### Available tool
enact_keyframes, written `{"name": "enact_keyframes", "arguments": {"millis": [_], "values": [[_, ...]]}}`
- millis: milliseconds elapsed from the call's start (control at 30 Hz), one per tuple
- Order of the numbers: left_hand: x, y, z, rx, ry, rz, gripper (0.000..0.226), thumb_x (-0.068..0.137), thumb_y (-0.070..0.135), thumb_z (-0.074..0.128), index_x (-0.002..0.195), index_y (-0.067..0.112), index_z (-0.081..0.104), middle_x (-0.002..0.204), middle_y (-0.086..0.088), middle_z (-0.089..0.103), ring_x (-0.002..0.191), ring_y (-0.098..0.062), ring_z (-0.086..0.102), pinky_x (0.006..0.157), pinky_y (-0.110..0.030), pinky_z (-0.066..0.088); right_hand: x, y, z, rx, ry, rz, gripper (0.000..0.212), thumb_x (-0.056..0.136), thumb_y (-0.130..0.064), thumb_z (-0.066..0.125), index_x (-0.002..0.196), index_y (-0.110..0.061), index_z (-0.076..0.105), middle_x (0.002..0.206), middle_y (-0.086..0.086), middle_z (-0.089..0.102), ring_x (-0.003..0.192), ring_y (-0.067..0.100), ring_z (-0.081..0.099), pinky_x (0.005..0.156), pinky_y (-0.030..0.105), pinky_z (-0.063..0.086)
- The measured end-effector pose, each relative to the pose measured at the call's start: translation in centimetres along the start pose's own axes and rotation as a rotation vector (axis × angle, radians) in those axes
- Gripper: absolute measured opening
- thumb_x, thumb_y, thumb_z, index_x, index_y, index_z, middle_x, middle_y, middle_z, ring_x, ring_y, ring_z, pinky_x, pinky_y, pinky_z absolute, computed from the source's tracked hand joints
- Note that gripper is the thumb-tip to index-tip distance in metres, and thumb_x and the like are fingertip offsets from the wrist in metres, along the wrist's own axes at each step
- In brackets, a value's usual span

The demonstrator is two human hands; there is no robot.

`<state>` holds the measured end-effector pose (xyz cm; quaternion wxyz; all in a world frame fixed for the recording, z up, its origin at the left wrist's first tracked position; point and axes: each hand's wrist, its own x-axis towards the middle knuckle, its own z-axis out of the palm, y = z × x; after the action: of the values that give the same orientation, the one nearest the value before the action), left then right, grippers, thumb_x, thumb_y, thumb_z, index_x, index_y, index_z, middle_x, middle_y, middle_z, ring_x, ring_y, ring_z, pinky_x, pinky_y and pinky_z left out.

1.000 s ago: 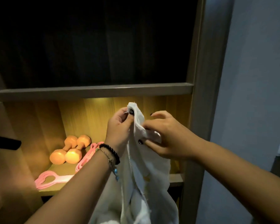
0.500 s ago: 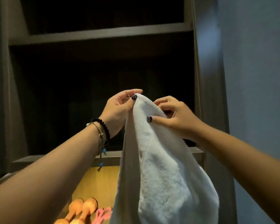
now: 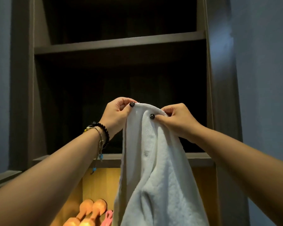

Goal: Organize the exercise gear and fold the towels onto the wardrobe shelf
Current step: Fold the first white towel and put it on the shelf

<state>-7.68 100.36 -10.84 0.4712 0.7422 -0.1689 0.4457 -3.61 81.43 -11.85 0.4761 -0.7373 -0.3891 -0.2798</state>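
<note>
Both the left hand and right hand pinch the soft white terry towel, limp below them; corners look best for gripping.

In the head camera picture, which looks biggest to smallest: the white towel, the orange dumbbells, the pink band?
1. white towel, by far.
2. orange dumbbells, cut off by the frame's bottom edge.
3. pink band, only a sliver showing.
The towel hangs nearer the camera, so true sizes are unsure.

**No lettering to read**

Nothing in front of me carries any words, labels, brand marks or numbers I can read. The white towel I pinch at its top edge shows plain cloth only, and the dark wardrobe panels bear no signs.
</note>
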Motion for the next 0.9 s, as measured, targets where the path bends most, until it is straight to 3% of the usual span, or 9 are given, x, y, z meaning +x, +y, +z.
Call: {"name": "enact_keyframes", "arguments": {"millis": [133,267,433,567,700,900], "values": [[-0.4,-0.2,-0.4,-0.069,-0.119,-0.039,0.013,0.089,0.018,0.064,0.102,0.016,0.067,0.091,0.003,0.071,0.082,-0.005,0.066,0.068,-0.016,0.053,0.3,-0.4,0.1,-0.063,0.097,-0.046,0.016,0.084,-0.026,0.068,0.071,-0.019,0.073,0.068,0.000,0.068,0.070,0.019,0.065,0.063,0.038,0.053],[-1.3,-0.6,-0.7,-0.100,-0.169,-0.055,0.007,0.084,0.024,0.067,0.090,0.022,0.070,0.079,0.011,0.072,0.079,-0.003,0.067,0.068,-0.018,0.056,-0.3,0.0,-0.4,-0.082,0.077,-0.067,0.017,0.085,-0.024,0.066,0.072,-0.015,0.071,0.068,0.004,0.067,0.067,0.020,0.063,0.062,0.039,0.052],[-2.3,-0.5,0.3,-0.256,-0.142,-0.210,0.033,0.075,0.036,0.066,0.100,0.015,0.071,0.100,-0.007,0.071,0.096,-0.020,0.066,0.087,-0.039,0.056,-1.6,0.0,0.2,-0.014,0.012,-0.017,0.019,0.088,-0.022,0.064,0.078,-0.007,0.069,0.077,0.013,0.066,0.069,0.020,0.059,0.066,0.040,0.052],[-2.2,-0.2,0.7,-0.346,-0.151,-0.301,0.036,0.083,0.032,0.064,0.109,0.008,0.069,0.108,-0.014,0.070,0.097,-0.025,0.066,0.088,-0.040,0.056,-2.7,-0.4,0.6,0.139,-0.113,0.068,0.014,0.090,-0.020,0.064,0.088,-0.007,0.069,0.080,0.008,0.067,0.072,0.015,0.063,0.066,0.030,0.052],[-1.9,0.0,1.2,-0.295,-0.016,-0.355,0.020,0.091,0.024,0.063,0.090,0.007,0.073,0.088,-0.008,0.071,0.083,-0.020,0.066,0.080,-0.036,0.055,-4.1,0.5,1.7,0.371,-0.349,0.311,0.009,0.084,-0.011,0.070,0.093,-0.007,0.071,0.082,0.010,0.072,0.070,0.018,0.069,0.059,0.027,0.055],[-2.0,-0.9,0.4,-0.363,0.289,-0.514,0.008,0.083,0.017,0.070,0.086,0.009,0.066,0.082,-0.004,0.063,0.082,-0.021,0.063,0.081,-0.040,0.056,-6.7,3.3,5.0,-0.021,-0.535,0.454,0.006,0.072,-0.016,0.070,0.077,-0.013,0.072,0.066,-0.004,0.066,0.058,0.011,0.062,0.055,0.025,0.050]]}}
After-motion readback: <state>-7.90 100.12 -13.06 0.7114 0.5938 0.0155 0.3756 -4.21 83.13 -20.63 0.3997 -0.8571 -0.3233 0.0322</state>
